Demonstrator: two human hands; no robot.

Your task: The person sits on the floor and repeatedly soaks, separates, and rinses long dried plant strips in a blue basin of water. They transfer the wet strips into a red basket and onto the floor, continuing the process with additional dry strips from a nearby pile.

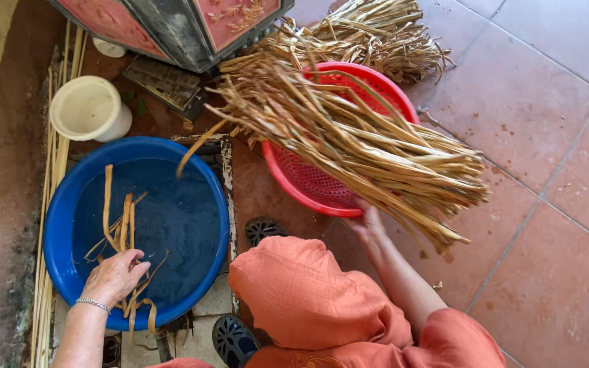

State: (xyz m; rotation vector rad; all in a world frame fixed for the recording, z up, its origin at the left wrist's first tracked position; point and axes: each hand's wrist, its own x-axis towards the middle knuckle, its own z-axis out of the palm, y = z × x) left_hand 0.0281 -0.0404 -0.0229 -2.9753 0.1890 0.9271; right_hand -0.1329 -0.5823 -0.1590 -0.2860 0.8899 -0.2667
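Fingers: left hand (114, 276) gripping wet strips (123, 235) in blue basin (59, 225); right hand (368, 225) clutching dry strip bundle (363, 143) over red basket (294, 184).

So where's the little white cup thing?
In the head view the white plastic cup sits on the ground at the upper left, just above the blue basin and left of the red basket, with thin bamboo sticks along its left.
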